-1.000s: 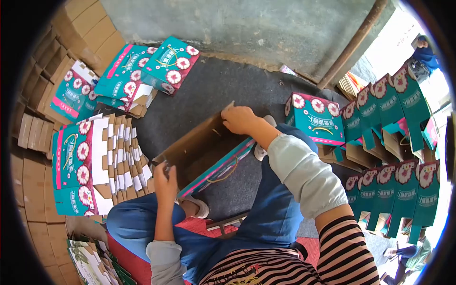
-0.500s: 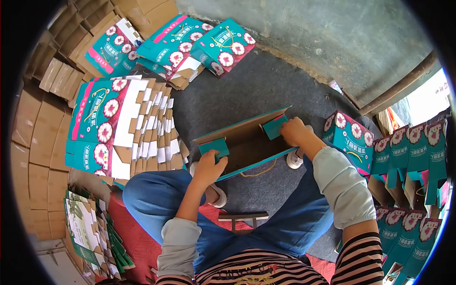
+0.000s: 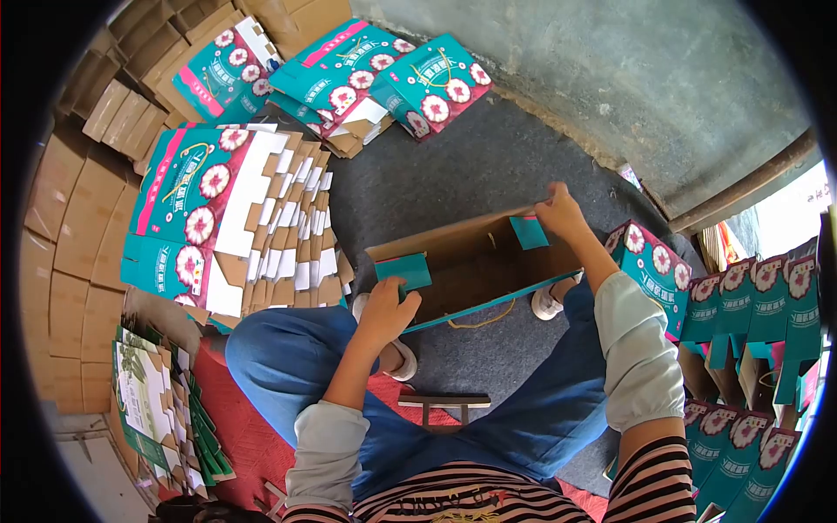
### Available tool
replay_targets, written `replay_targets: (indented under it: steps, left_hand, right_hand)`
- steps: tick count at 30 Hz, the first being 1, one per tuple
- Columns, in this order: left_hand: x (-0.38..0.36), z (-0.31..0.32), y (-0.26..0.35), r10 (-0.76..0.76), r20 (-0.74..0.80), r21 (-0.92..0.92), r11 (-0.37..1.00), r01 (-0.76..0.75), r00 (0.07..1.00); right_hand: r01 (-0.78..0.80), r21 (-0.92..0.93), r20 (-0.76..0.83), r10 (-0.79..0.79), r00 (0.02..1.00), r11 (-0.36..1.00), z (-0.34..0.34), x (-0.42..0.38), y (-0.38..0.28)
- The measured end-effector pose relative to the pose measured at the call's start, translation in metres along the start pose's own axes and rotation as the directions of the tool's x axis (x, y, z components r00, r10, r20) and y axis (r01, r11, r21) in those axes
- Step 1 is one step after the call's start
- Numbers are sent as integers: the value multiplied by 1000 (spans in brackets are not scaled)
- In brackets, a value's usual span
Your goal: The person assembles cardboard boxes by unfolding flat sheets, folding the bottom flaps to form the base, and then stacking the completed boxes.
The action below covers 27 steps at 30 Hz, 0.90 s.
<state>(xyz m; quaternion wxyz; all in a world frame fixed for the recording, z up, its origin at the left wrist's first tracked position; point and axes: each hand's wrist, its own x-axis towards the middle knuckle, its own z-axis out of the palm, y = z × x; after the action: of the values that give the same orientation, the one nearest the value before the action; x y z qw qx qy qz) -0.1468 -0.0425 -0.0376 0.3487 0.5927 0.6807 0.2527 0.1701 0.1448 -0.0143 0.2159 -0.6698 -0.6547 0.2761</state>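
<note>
Between my knees stands an open cardboard gift box [image 3: 471, 277], brown inside and teal outside, with a yellow cord handle [image 3: 486, 319] on its near side. My left hand [image 3: 386, 312] is closed at the box's left end, by the left teal flap [image 3: 405, 269], which folds over the opening. At the far right corner, my right hand [image 3: 562, 214] pinches the box's upper edge. The right teal flap [image 3: 528, 233] hangs beside it, inside the opening.
Flat printed cartons lie in a large stack [image 3: 196, 209] at left, with more piles [image 3: 340, 74] behind. A finished-looking box [image 3: 649, 270] stands right, near rows of teal boxes [image 3: 754, 301]. A grey wall [image 3: 593, 87] bounds the back.
My right hand has moved from the right flap up and outward to the box's far right corner. The right flap now tilts further down. My left hand stays at the left end.
</note>
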Motion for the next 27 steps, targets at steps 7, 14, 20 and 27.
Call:
replay_targets:
  steps: [7,14,20,27]
  left_hand:
    - [-4,-6,1,-64,-33,-28,998,63,997]
    - [-18,-18,-2,-134,55,-75,988,138,989]
    - [-19,-14,-5,-98,18,-92,991,100,995]
    - [-34,-32,-9,-153,-68,-112,983,145,986]
  right_hand:
    - [367,-431,253,-280,926,824,-9,-37,-22]
    - [580,-652,535,-246,808,488,7,-33,-31]
    - [590,-659,519,-284,806,467,20,-37,-20]
    - [583,-629,547,-240,802,515,25,-44,-19]
